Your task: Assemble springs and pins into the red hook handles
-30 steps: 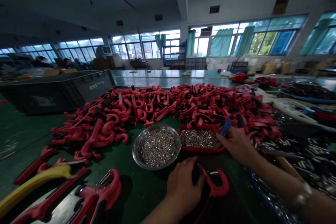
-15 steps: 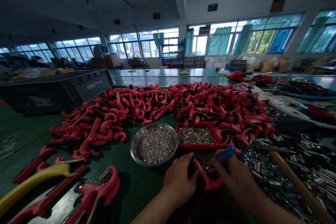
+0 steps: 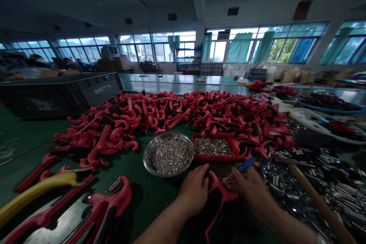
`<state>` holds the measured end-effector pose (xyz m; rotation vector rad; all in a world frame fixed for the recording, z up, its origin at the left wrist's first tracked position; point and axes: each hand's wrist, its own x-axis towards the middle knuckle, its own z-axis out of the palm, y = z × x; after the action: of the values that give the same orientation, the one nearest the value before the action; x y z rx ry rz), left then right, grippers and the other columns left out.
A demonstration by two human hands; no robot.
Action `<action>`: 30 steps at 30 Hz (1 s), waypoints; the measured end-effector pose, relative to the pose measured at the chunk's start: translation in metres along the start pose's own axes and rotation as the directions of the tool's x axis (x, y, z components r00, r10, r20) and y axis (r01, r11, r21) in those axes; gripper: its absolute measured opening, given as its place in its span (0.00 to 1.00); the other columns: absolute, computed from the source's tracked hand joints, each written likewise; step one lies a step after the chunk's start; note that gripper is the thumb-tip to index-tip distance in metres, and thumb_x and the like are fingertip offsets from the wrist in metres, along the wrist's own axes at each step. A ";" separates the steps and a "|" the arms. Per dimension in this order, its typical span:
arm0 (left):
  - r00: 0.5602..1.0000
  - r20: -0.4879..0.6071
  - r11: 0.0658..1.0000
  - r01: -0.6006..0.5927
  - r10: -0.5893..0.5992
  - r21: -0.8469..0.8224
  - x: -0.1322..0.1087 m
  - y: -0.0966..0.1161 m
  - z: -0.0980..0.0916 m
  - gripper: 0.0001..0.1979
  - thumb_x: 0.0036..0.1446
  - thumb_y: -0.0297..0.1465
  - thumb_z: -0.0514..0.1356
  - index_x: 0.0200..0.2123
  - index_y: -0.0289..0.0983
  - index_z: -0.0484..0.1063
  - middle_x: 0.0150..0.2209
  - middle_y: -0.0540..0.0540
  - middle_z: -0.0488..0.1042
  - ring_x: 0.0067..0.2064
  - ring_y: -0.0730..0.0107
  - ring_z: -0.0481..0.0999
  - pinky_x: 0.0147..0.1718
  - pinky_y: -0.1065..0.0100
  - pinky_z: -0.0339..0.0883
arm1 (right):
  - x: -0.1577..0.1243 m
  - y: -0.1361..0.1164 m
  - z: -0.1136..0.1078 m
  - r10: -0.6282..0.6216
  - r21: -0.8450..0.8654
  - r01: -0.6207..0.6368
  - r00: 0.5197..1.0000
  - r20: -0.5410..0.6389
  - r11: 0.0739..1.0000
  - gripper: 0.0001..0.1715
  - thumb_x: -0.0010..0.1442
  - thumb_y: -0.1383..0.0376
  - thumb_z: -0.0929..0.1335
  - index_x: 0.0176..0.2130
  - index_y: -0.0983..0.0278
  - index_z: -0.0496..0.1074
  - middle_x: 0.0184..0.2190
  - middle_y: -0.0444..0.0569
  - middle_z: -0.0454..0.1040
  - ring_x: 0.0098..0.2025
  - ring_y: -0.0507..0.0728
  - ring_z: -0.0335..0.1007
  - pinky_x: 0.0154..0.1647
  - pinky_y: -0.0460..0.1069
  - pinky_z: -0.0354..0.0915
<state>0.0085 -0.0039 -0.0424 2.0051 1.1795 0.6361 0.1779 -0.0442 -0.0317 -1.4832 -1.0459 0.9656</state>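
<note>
A red handle piece (image 3: 225, 194) with a hooked end stands in front of me, its long thin arm reaching down toward the bottom edge. My left hand (image 3: 196, 188) is closed around its left side near the top. In my right hand (image 3: 253, 190) is a blue-handled tool (image 3: 247, 164), with a slim metal shaft like a screwdriver's. That shaft points left at the red piece's upper part; whether the tip touches it I cannot tell. Just beyond my hands are a steel bowl (image 3: 145, 160) of small metal parts and a red tray (image 3: 236, 152) of metal pins.
Red handles (image 3: 171, 108) are heaped across the bench. At lower left lie red tools with springs (image 3: 114, 194) and a yellow handle (image 3: 42, 188). A hammer (image 3: 311, 190) rests over metal springs and parts at right. A dark crate (image 3: 60, 95) stands at far left.
The red piece has shifted slightly up and left between my hands. My right hand has moved a little left with the blue-handled tool, which now shows more of its shaft.
</note>
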 end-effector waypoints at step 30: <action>0.932 -0.268 0.711 0.360 -0.244 0.604 0.013 -0.008 -0.092 0.12 0.48 0.37 0.60 0.35 0.40 0.75 0.36 0.41 0.76 0.40 0.52 0.73 0.37 0.58 0.65 | 0.106 -0.052 -0.020 -0.148 -0.920 0.136 0.985 0.087 0.367 0.16 0.60 0.56 0.63 0.36 0.67 0.69 0.36 0.48 0.71 0.37 0.55 0.68 0.39 0.56 0.65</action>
<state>-0.0554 0.0410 0.0094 2.2404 2.0017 0.2338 0.2221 0.0559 0.0179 -2.2281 -1.8524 0.1240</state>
